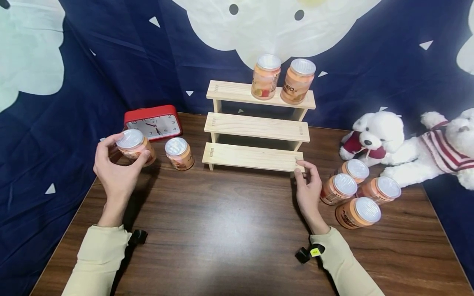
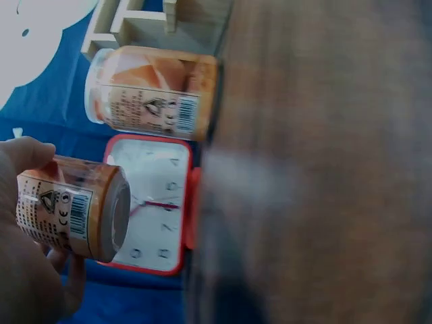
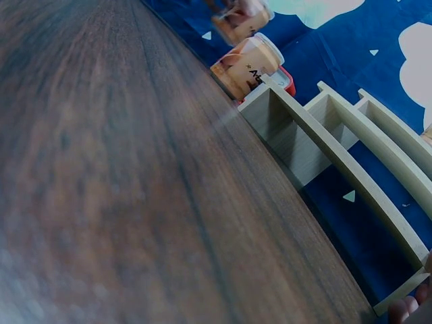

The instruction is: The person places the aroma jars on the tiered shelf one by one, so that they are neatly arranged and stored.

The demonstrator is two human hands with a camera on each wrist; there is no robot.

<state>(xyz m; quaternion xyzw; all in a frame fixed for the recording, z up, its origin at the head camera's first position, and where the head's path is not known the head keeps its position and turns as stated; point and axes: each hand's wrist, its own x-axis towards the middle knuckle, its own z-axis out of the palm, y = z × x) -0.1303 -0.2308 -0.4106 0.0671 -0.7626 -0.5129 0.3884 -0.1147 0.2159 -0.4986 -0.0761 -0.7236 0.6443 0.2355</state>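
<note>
My left hand (image 1: 120, 170) grips an orange-labelled jar (image 1: 138, 149) with a silvery ribbed lid, thumb and fingers on either side. In the left wrist view that jar (image 2: 71, 208) hangs off the table, its clear base showing. Another such jar (image 1: 180, 154) stands on the table just right of it. At the right end of the lowest step of the three-step wooden rack (image 1: 255, 158), my right hand (image 1: 309, 187) pinches the board's edge. Two more jars, one on the left (image 1: 266, 77) and one on the right (image 1: 298, 81), stand upright on the top step.
A red alarm clock (image 1: 155, 122) stands behind the left jars. Several jars (image 1: 358, 213) cluster right of my right hand. Behind them sit two white plush dogs, one in a dark red top (image 1: 374, 137), one in stripes (image 1: 449, 150). A blue patterned cloth (image 1: 140, 53) hangs behind the table.
</note>
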